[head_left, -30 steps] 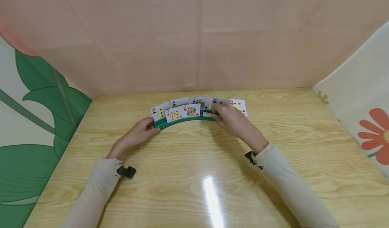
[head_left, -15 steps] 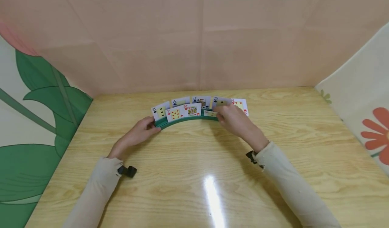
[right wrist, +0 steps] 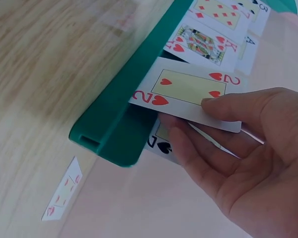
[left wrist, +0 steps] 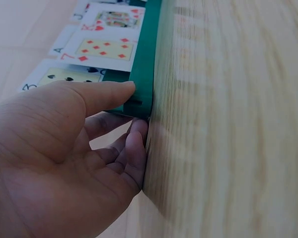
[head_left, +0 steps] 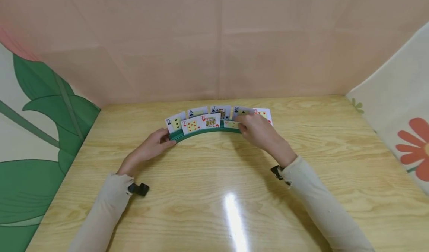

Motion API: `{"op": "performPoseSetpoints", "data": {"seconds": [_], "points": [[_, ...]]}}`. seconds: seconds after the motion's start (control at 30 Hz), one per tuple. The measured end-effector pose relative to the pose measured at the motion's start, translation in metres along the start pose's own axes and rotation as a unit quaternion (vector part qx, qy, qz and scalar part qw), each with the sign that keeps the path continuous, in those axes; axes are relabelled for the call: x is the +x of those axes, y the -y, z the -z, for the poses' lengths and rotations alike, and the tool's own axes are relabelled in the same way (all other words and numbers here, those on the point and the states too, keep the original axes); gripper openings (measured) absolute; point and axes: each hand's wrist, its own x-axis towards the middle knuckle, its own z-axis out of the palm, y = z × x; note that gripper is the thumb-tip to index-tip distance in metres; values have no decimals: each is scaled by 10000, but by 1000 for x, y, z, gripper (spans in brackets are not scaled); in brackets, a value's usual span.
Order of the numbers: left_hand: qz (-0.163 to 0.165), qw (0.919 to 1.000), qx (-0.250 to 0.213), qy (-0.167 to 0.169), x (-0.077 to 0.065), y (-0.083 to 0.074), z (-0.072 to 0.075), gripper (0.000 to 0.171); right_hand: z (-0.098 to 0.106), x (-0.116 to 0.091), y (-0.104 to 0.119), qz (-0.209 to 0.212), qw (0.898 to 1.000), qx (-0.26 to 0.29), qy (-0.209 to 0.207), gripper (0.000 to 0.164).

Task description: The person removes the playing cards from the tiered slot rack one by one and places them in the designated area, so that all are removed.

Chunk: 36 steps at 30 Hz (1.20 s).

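Observation:
A curved green card holder (head_left: 214, 129) stands on the wooden table. My left hand (head_left: 152, 146) grips its left end, with the thumb on the front edge in the left wrist view. My right hand (right wrist: 268, 148) pinches a two of hearts (right wrist: 188, 87) between thumb and fingers. That card's lower edge meets the holder's front row, right of the king of hearts (head_left: 211, 121). A seven of diamonds (head_left: 191, 126) stands left of the king. Behind are the three of spades (head_left: 175, 123), ace (head_left: 197, 112), jack (head_left: 221, 111) and two of spades (head_left: 242, 112), partly covered.
One red-suited card (head_left: 264, 114), seemingly a four of hearts, lies on the table (head_left: 187, 192) beyond the right hand. A pinkish cloth (head_left: 221, 39) hangs along the far edge. Printed cloths (head_left: 395, 95) flank the table.
The two of hearts has tilted slightly, showing more of its face to the head view. The right hand has shifted only a little; the left hand keeps its hold on the holder.

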Motion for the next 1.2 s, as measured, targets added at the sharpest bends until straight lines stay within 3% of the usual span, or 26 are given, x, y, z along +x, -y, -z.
{"op": "performPoseSetpoints", "data": {"seconds": [0.2,0.63,0.83,0.97,1.1,1.2], "points": [[-33,10000,-19,14,-1,0,1,42,12,-2,2,-227,9997,7,111,22],[70,10000,-61,-15,0,-4,-3,40,38,-37,-8,-7,9974,470,-548,28],[8,10000,-3,-44,-1,-2,-1,40,53,-44,-7,-12,9939,552,-950,28],[13,10000,-27,-54,0,-1,-1,40,65,-45,-7,113,9908,507,-1246,37],[35,10000,-40,-35,-1,-1,0,40,74,-46,-9,-27,9832,629,-1714,42],[96,9999,-57,-19,-2,-1,1,40,76,-47,-12,-106,9757,669,-2084,34]]}}
